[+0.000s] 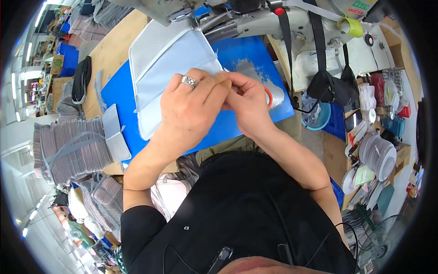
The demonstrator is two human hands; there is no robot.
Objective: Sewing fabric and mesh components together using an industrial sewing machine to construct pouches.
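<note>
A pale grey-blue padded fabric panel (169, 73) with a mesh band and piped edges lies on a blue board (118, 86). My left hand (191, 98), wearing a silver ring, is over the panel's right edge with fingers curled. My right hand (244, 98) meets it there, thumb and fingers pinched together; what both hold is hidden under the fingertips. An orange scissor handle (269, 97) shows just right of my right hand, the rest covered by it.
A sewing machine (251, 25) with hanging black straps stands behind the board. Stacks of grey panels (68, 146) sit at left. A blue basket (319, 116), spools (381, 150) and a fan (381, 246) are at right.
</note>
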